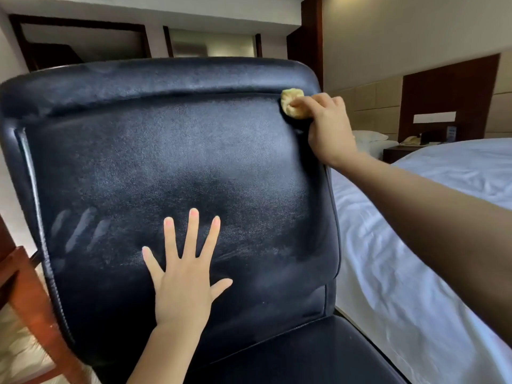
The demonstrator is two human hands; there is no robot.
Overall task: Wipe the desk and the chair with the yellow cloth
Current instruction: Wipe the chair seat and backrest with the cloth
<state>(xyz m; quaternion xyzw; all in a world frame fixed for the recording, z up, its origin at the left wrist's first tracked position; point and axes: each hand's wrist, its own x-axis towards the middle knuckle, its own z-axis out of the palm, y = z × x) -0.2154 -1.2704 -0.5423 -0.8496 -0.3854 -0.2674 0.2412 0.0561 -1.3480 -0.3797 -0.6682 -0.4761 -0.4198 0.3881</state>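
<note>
A black leather chair [155,151] fills most of the view, its backrest facing me and part of the seat showing at the bottom. My right hand [327,128] grips the bunched yellow cloth [291,102] and holds it against the backrest's upper right corner, just under the top roll. My left hand [185,275] lies flat on the lower middle of the backrest with its fingers spread. Pale finger streaks mark the leather to the left of that hand.
A bed with white sheets [429,245] runs along the right, close to the chair. A dark nightstand with a telephone [412,141] stands behind it by the headboard. A reddish wooden furniture edge [27,295] sits at the lower left. Doorways lie behind the chair.
</note>
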